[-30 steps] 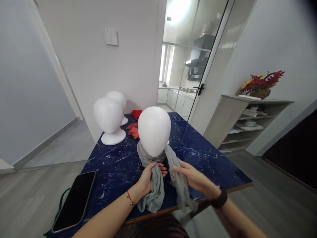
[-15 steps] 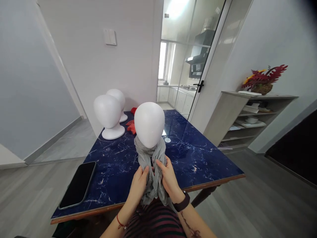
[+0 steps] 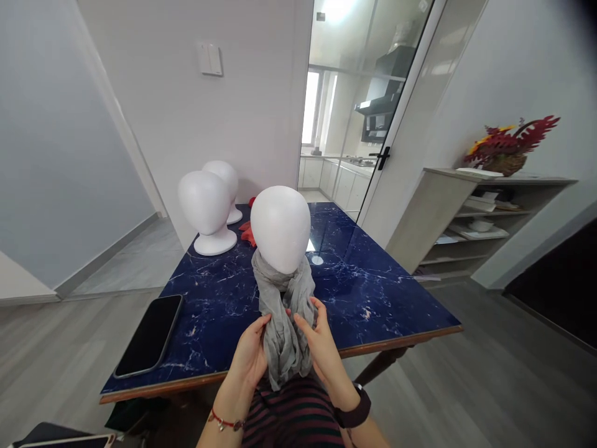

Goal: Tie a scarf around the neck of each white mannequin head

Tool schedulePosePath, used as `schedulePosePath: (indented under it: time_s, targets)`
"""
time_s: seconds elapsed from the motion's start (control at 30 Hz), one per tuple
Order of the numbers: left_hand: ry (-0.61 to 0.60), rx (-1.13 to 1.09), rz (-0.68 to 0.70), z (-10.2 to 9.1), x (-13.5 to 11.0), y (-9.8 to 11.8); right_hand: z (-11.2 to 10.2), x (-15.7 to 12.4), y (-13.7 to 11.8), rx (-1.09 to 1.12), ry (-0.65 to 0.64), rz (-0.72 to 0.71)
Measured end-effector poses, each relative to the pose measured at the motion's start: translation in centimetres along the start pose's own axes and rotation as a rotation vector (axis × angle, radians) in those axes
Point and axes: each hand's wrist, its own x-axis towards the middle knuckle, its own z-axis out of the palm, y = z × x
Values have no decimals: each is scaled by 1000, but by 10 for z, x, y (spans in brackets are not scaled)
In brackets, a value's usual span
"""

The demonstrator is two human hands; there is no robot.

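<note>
A white foam mannequin head (image 3: 280, 228) stands near the front of the dark blue marble table (image 3: 373, 292). A grey scarf (image 3: 283, 323) is wrapped round its neck, and both ends hang together over the table's front edge. My left hand (image 3: 250, 356) presses the scarf's left side with fingers curled against the cloth. My right hand (image 3: 318, 342) holds the right side, fingers partly stretched along the fabric. The two hands flank the hanging ends just below the neck.
Two more white mannequin heads (image 3: 206, 210) stand at the table's back left, with red cloth (image 3: 247, 233) beside them. A black phone (image 3: 150, 335) lies at the front left. A glass door (image 3: 373, 124) and an open shelf unit (image 3: 471, 218) with a flower basket (image 3: 506, 152) are to the right.
The scarf ends, held apart a second ago, now hang together in front. Both hands have closed in on them from either side and shifted slightly downward.
</note>
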Motion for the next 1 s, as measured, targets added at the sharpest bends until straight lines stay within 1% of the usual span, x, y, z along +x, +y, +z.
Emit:
schedulePosePath:
  time_s: [0.1, 0.17, 0.23, 0.3, 0.4, 0.47, 0.53, 0.7, 0.83, 0.93, 1.0]
  targets:
    - [-39, 40, 3, 0, 4, 3, -2, 1, 1, -45, -16, 29]
    - [-54, 86, 17, 1, 7, 5, 0, 0, 3, -49, -37, 37]
    - [-61, 155, 42, 3, 9, 7, 4, 0, 3, -42, -104, 46]
    - [-71, 247, 57, 5, 11, 10, 9, -1, 1, -48, -203, 59]
    - [-98, 404, 33, 11, 16, 16, 15, 0, -6, -83, -343, 105]
    - [-103, 499, 21, 15, 19, 20, 18, 3, -10, -52, -389, 157]
    - [-100, 553, 31, 18, 22, 23, 19, 5, -13, 45, -395, 220]
    - [-110, 522, 62, 16, 30, 22, 15, 7, -16, 311, -325, 426]
    - [-149, 411, 94, 15, 34, 16, 9, 9, -21, 480, -319, 522]
    - [-212, 318, 186, 14, 36, 12, 3, 11, -28, 508, -350, 586]
    - [-231, 292, 252, 11, 38, 11, -1, 12, -33, 455, -353, 536]
